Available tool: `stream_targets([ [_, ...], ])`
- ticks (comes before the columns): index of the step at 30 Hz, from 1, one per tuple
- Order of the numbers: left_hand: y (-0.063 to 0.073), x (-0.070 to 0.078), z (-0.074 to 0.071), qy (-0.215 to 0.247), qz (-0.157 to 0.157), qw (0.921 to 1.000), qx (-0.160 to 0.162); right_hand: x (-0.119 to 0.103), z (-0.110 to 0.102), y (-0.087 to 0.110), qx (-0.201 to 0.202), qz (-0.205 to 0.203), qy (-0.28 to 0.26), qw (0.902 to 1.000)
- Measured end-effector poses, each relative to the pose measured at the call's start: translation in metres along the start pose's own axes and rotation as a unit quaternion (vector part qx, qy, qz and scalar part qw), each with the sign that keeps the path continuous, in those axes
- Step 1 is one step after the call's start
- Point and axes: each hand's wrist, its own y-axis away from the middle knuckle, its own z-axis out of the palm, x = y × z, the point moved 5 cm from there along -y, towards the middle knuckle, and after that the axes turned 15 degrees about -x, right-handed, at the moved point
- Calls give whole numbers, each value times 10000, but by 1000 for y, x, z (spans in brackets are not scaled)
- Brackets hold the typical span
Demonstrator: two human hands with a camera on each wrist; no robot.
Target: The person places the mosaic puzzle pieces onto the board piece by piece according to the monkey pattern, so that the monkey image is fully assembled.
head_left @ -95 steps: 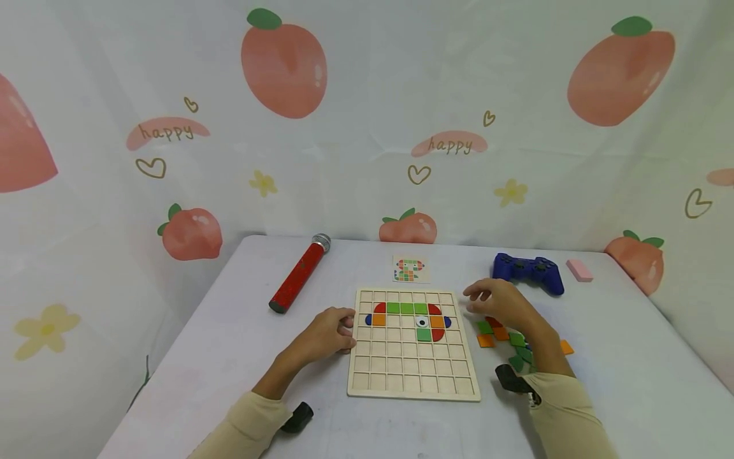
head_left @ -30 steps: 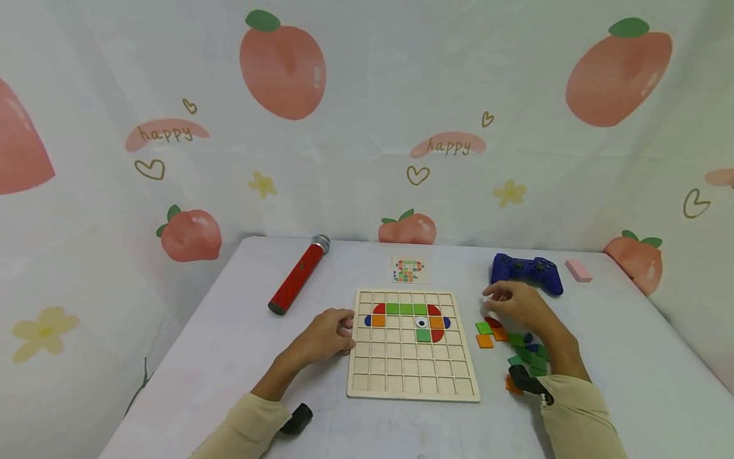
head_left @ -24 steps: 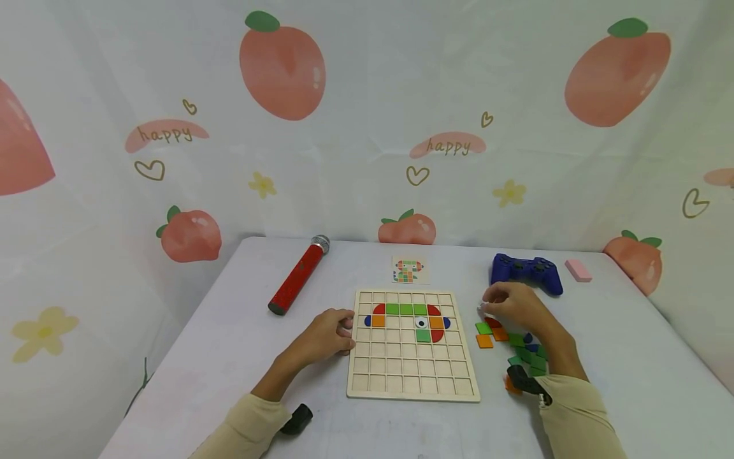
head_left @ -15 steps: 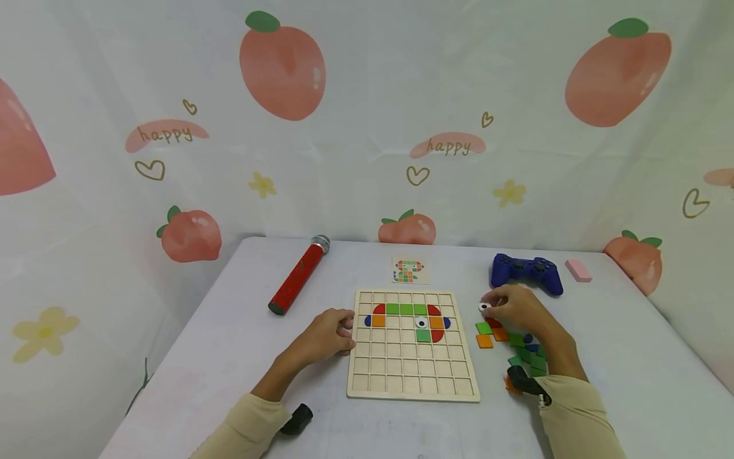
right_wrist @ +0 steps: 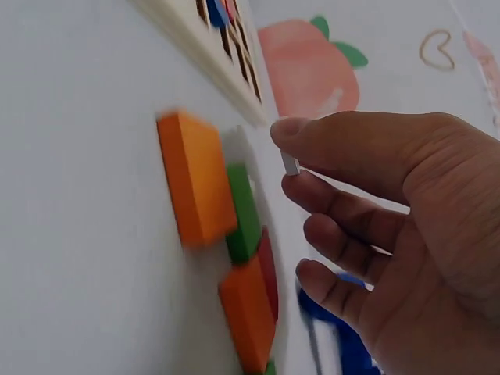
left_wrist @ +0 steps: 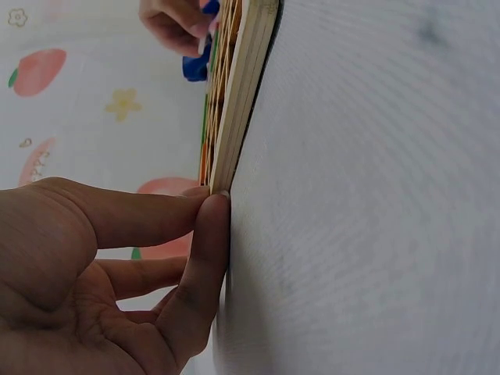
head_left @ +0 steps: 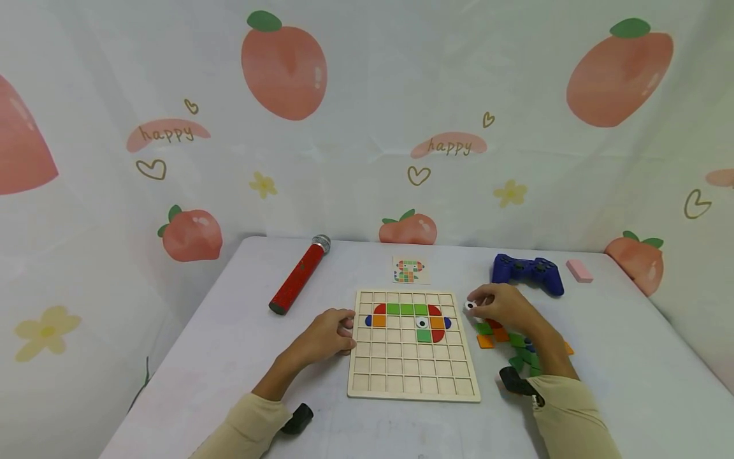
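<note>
At the left edge of the wooden grid board [head_left: 395,366], my left hand [head_left: 321,333] holds the rim between thumb and finger, as the left wrist view shows up close. My right hand [head_left: 504,308] pinches a small white eye tile [head_left: 470,306] with a black dot, just off the board's upper right side. Edge-on, the same tile [right_wrist: 290,162] shows between thumb and forefinger in the right wrist view. Red, green, orange and blue pieces sit in the board's upper rows, along with another eye tile [head_left: 422,322].
Loose coloured tiles [head_left: 486,342] lie under and beside the right forearm, which partly hides them. A picture card [head_left: 410,270] lies behind the board. A red microphone [head_left: 299,276] is at the left; a blue game controller [head_left: 529,274] and a pink block [head_left: 579,271] are at the back right.
My right hand first moved right over the loose tiles, picked up the white eye tile, then came back left toward the board with it. The left hand stayed at the board's edge.
</note>
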Motion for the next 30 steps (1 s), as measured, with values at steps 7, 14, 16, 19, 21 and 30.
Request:
stream_targets([
  [7, -1, -2, 0, -46, 5, 10000, -2, -22, 11, -12, -84, -220, 0, 9997],
  [14, -1, -1, 0, -43, -33, 10000, 13, -43, 26, -25, -252, -741, 200, 9967],
  [16, -1, -1, 0, -61, -35, 10000, 20, -49, 30, -28, -325, -830, 228, 9958],
  [19, -1, -1, 0, -74, -19, 10000, 35, -57, 35, -30, -419, -1007, 291, 9936],
  [21, -1, -2, 0, -73, -12, 10000, 36, -63, 38, -32, -463, -1108, 328, 9922],
  [30, -3, -3, 0, 2, -11, 10000, 36, -91, 55, -42, -706, -1260, 327, 9890],
])
